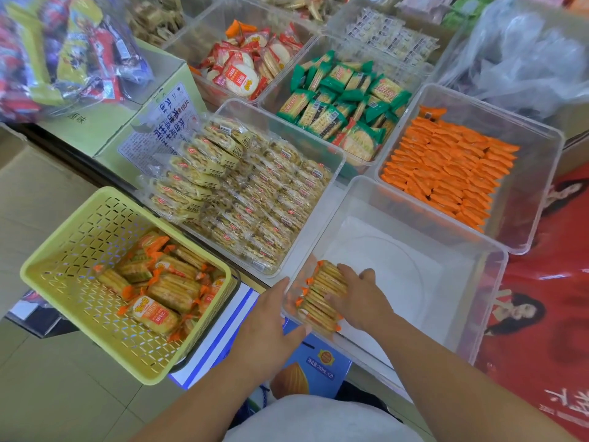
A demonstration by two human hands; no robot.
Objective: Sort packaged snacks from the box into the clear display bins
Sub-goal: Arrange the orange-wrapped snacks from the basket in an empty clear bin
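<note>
A nearly empty clear bin (414, 218) stands in front of me. A short row of orange-edged cracker packs (322, 295) stands on edge in its near left corner. My right hand (360, 298) is inside the bin, with its fingers laid over the packs and pressing them toward the left wall. My left hand (274, 317) lies flat against the outside of that same wall, thumb near the rim. To the left, a yellow-green basket (79, 237) holds several more of the same orange cracker packs (165, 288).
Filled clear bins lie beyond: yellow cracker packs (255, 199), orange sticks (446, 173), green packs (344, 100), red-and-white rice crackers (248, 65). A bag of mixed snacks (63, 52) sits on cardboard boxes at far left. A blue carton (318, 362) lies under the near bin.
</note>
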